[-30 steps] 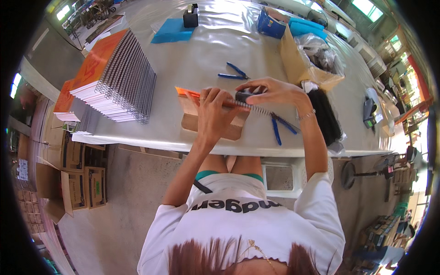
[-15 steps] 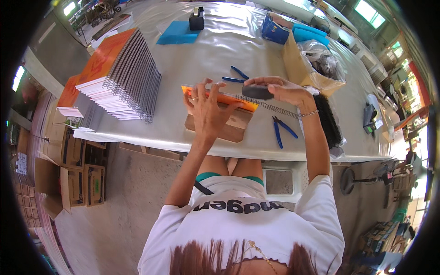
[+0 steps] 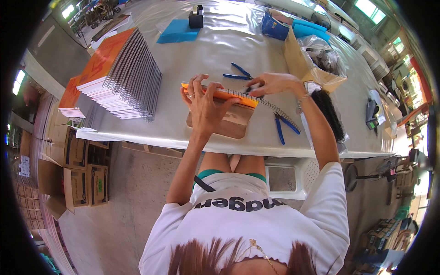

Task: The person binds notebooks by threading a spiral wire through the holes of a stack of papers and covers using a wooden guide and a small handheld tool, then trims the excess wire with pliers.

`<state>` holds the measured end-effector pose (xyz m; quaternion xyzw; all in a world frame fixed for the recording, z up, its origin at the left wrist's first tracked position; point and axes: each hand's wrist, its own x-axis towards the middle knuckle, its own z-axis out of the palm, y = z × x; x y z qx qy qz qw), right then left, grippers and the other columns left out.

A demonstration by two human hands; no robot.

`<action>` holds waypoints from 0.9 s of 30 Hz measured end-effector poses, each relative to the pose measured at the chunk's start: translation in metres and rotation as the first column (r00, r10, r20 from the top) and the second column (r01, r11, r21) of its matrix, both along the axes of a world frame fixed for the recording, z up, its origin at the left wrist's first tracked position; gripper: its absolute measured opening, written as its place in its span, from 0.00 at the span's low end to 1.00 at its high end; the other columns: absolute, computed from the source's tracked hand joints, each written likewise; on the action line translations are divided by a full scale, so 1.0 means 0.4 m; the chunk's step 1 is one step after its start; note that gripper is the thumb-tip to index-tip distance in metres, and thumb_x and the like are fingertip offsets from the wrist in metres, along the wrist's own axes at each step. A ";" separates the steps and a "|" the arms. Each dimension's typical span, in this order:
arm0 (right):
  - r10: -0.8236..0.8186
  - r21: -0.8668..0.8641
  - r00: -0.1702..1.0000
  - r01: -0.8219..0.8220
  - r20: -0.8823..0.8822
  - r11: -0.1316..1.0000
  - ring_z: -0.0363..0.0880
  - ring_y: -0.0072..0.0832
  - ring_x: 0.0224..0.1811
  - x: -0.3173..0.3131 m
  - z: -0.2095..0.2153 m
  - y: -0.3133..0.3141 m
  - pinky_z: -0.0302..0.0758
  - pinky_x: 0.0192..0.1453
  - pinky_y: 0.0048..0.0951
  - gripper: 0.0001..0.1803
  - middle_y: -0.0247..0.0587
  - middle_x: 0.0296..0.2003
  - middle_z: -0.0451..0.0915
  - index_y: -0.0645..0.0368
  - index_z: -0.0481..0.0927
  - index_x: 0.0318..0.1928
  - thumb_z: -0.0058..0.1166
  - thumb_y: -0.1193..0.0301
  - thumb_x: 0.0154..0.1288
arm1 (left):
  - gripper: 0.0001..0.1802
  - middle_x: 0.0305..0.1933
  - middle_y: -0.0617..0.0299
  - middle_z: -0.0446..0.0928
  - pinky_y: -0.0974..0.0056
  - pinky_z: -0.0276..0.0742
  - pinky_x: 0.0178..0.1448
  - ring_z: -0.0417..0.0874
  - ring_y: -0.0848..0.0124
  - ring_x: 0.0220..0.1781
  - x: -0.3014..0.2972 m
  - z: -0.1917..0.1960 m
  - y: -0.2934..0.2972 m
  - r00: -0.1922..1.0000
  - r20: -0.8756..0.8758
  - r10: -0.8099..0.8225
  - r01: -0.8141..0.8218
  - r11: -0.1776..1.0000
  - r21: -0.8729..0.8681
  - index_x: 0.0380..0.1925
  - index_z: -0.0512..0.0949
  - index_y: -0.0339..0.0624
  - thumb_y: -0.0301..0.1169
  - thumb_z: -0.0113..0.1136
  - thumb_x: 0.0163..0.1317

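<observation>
There's one pale desk [image 3: 178, 66], two orange-covered stacks [image 3: 107, 57] well left of the left hand [image 3: 206, 107], which grips one orange notebook [image 3: 248, 101] between thumb and fingers, one wire coil [image 3: 280, 108] running from it past the right hand [image 3: 274, 85], two blue pliers [image 3: 279, 129] near that hand, its fingers around one partly hidden dark block [image 3: 253, 88]!

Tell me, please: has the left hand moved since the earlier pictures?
Yes: the left hand has shifted slightly leftward, judged against the farther blue pliers.
</observation>
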<state>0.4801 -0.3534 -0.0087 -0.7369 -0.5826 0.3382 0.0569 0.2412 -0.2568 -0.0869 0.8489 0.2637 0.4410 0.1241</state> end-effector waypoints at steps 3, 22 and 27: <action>-0.008 0.079 0.985 0.022 -0.173 0.997 0.81 0.30 0.57 -0.006 0.009 0.017 0.78 0.58 0.30 0.39 0.44 0.58 0.82 0.53 0.79 0.65 0.61 0.39 0.63 | 0.27 0.64 0.57 0.64 0.38 0.40 0.77 0.62 0.57 0.72 -0.005 0.001 0.003 1.000 -0.011 0.007 -0.007 1.000 -0.007 0.41 0.80 0.54 0.54 0.79 0.46; 0.116 -0.081 0.991 -0.110 0.071 0.991 0.83 0.29 0.45 0.020 0.020 0.083 0.82 0.51 0.26 0.44 0.43 0.57 0.80 0.60 0.76 0.65 0.60 0.37 0.62 | 0.44 0.68 0.43 0.55 0.46 0.70 0.67 0.61 0.49 0.71 -0.020 -0.011 0.044 0.974 0.223 -0.048 0.112 0.953 -0.282 0.56 0.70 0.44 0.46 0.85 0.41; -0.101 -0.056 0.886 0.084 -0.453 0.995 0.83 0.28 0.44 0.011 0.006 0.076 0.81 0.50 0.24 0.45 0.47 0.55 0.81 0.62 0.76 0.65 0.61 0.37 0.62 | 0.43 0.63 0.45 0.61 0.47 0.71 0.63 0.65 0.51 0.66 -0.022 -0.025 0.051 0.981 0.196 -0.015 0.055 0.978 -0.202 0.52 0.71 0.42 0.47 0.85 0.40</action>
